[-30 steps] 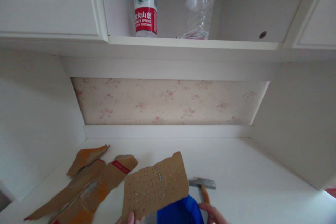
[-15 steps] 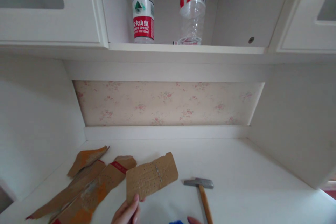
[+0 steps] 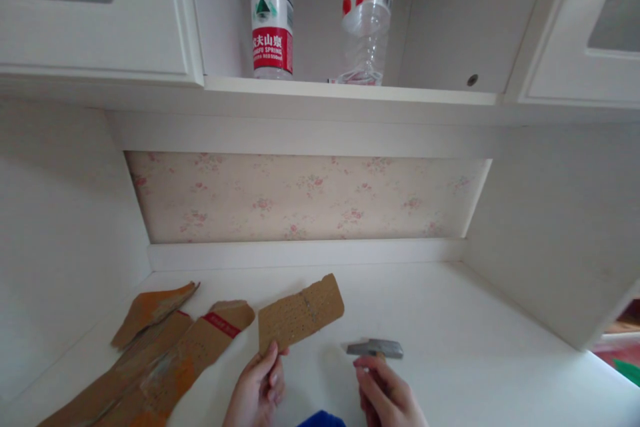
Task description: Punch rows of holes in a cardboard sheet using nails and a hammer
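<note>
My left hand [image 3: 257, 387] pinches a small brown cardboard piece [image 3: 303, 312] by its lower left corner. The piece is held up at a tilt, dotted with small holes and crossed by a line of larger marks. My right hand [image 3: 383, 392] is closed, thumb and fingertips pressed together; what they hold, if anything, is too small or hidden to make out. Just beyond it is the steel head of a hammer [image 3: 387, 348] on the white worktop. The hand covers most of the hammer's wooden handle, and I cannot tell whether it touches it.
Torn cardboard strips [image 3: 165, 363] with orange stains lie at the left of the worktop [image 3: 465, 347]. A blue object [image 3: 323, 419] shows at the bottom edge. Above, two plastic bottles, one red-labelled [image 3: 271, 47] and one clear [image 3: 367, 33], stand in the open cabinet [image 3: 350, 91].
My right hand has come up from the bottom edge and now covers the hammer's handle. My left hand has moved slightly right and up with the cardboard piece. The view has shifted slightly.
</note>
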The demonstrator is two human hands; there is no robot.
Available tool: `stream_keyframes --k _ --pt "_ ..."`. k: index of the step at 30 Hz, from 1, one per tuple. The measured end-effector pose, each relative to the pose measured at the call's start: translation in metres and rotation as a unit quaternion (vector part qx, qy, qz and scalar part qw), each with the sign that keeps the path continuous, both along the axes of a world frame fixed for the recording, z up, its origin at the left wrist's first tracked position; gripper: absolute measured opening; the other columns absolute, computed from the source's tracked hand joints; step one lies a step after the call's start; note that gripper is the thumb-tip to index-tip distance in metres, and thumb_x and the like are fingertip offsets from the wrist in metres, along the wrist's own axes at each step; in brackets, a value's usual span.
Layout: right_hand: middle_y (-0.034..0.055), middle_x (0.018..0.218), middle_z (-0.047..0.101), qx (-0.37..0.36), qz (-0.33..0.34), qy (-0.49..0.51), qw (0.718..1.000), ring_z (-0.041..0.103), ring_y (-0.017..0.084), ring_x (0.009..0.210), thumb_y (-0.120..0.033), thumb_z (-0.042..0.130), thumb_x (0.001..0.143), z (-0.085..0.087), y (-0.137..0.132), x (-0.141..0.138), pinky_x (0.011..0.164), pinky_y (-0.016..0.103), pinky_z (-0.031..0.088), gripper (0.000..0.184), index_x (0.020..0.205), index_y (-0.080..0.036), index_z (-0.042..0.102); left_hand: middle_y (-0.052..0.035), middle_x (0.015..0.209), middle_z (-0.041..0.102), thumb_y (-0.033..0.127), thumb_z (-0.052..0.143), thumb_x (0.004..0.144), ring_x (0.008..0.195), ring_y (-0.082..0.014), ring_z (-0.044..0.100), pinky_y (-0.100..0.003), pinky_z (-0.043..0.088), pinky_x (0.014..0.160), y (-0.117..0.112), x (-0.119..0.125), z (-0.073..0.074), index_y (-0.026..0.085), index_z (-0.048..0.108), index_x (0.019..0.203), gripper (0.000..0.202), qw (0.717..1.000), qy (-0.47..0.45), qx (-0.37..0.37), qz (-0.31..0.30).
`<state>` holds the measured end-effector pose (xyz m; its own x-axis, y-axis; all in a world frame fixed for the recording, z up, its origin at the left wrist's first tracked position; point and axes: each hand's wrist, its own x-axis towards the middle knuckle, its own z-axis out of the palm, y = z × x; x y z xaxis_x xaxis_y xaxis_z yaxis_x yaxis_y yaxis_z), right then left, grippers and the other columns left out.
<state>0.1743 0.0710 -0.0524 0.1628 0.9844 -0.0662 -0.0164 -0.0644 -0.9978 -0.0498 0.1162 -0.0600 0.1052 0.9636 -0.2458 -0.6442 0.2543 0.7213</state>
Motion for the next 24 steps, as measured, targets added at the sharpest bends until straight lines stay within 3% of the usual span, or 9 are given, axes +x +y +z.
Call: stream_keyframes --k 3,5,9,14,19,24 --pt "0.0021 0.084 0.063 0.025 -0.013 -0.017 0.999 0.06 0.014 0.052 -0.056 0.061 0.078 0.001 0.024 -0.011 0.036 0.022 0.04 0.045 0.107 -0.021 0.061 0.0115 0.044 0.038 0.053 0.09 0.055 0.034 -0.0011 0.03 -0.018 0.023 0.04 -0.001 -0.001 -0.006 0.011 0.064 0.075 0.054 1.0 -0.006 -0.008 -0.015" --pt "0.0069 0.099 0.065 0.068 0.005 -0.105 0.992 0.067 0.019 0.069 -0.047 0.059 0.082 -0.003 0.033 -0.017 0.047 0.026 0.051 0.042 0.116 -0.022 0.058 0.0112 0.043 0.038 0.055 0.09 0.055 0.034 -0.001 0.03 -0.018 0.023 0.041 -0.002 -0.002 -0.008 0.011 0.065 0.074 0.055 1.0 -0.003 -0.008 -0.025" --pt "0.0131 0.102 0.07 0.144 0.036 -0.283 0.948 0.069 0.02 0.072 -0.041 0.053 0.088 -0.024 0.037 -0.02 0.07 0.032 0.055 0.032 0.104 -0.018 0.067 0.011 0.039 0.036 0.064 0.087 0.052 0.032 -0.0018 0.028 -0.019 0.02 0.04 -0.004 -0.003 -0.009 0.013 0.062 0.067 0.059 0.997 0.035 0.001 -0.067" --pt "0.0166 0.109 0.076 0.164 0.041 -0.362 0.917 0.068 0.03 0.104 -0.035 0.057 0.087 -0.044 0.037 -0.015 0.086 0.036 0.053 0.03 0.104 -0.018 0.075 0.0081 0.039 0.039 0.065 0.08 0.063 0.035 -0.0048 0.033 -0.02 0.023 0.042 -0.007 0.001 -0.008 0.015 0.06 0.065 0.054 0.99 0.096 0.023 -0.104" --pt "0.0117 0.096 0.079 0.142 0.068 -0.509 0.846 0.073 0.028 0.093 -0.023 0.046 0.094 -0.025 0.033 -0.015 0.078 0.033 0.054 0.031 0.092 -0.023 0.077 0.0065 0.042 0.044 0.072 0.078 0.059 0.035 -0.0041 0.029 -0.02 0.019 0.041 -0.008 0.006 -0.007 0.013 0.064 0.069 0.061 0.988 0.125 0.026 -0.091" --pt "0.0107 0.092 0.078 0.127 0.062 -0.533 0.834 0.073 0.026 0.091 -0.017 0.043 0.094 -0.004 0.027 -0.014 0.076 0.031 0.054 0.033 0.087 -0.02 0.075 0.0034 0.047 0.049 0.075 0.072 0.062 0.042 -0.0077 0.039 -0.021 0.025 0.044 -0.017 0.012 -0.012 0.012 0.07 0.075 0.065 0.972 0.209 0.038 -0.101"
